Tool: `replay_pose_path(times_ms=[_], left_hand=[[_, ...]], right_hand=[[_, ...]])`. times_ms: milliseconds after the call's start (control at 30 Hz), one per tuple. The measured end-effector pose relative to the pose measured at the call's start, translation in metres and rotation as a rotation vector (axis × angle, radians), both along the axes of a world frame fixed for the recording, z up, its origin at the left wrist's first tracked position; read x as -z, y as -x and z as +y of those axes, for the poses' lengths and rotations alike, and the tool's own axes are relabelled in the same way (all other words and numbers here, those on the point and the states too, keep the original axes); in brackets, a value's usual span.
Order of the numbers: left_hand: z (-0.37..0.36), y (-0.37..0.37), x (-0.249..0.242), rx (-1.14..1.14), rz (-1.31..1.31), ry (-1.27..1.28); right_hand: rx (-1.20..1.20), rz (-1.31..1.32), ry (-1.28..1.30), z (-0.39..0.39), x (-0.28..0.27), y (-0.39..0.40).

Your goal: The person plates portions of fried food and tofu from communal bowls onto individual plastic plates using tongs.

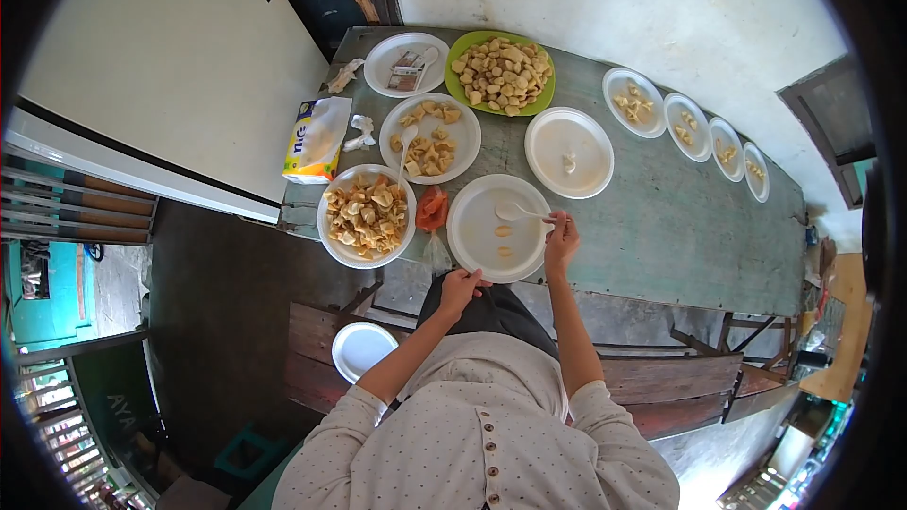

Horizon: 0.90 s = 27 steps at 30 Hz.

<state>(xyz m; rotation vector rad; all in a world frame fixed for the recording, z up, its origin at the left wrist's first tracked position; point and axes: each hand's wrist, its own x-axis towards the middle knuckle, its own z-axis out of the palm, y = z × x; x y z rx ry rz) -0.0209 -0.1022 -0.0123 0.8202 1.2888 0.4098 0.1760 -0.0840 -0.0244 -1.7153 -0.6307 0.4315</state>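
My right hand (561, 238) holds the handle of a white plastic spoon (519, 212) over a white plate (472, 238) that carries a few small pale food pieces. At that plate's near edge my left hand (460, 289) has its fingers curled on the rim. To the left sits a white plate heaped with fried yellow pieces (367, 216). Beyond it another white plate (431, 139) holds similar pieces and a white spoon. A green plate (501, 72) piled with pale chunks stands at the far side.
A row of several small white plates (687, 126) with a few pieces each runs along the table's right part. An orange plastic bag (433, 208), a yellow-white packet (315, 140) and a plate with a small packet (406, 64) lie nearby. A white plate (362, 349) rests on the wooden bench.
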Motion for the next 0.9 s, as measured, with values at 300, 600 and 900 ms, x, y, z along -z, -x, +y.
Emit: replay_pose_path(times_ms=[300,600,900], left_hand=[[-0.001,0.001,0.006,0.015,0.003,-0.008],[-0.001,0.003,0.013,0.057,0.026,0.020],[-0.001,0.003,0.011,0.047,-0.003,0.023]], right_hand=[[0.092,-0.072,0.034,-0.015,-0.002,-0.022],[0.096,0.009,-0.042,-0.020,-0.011,-0.020],[0.046,0.116,-0.029,-0.010,-0.008,-0.001]])
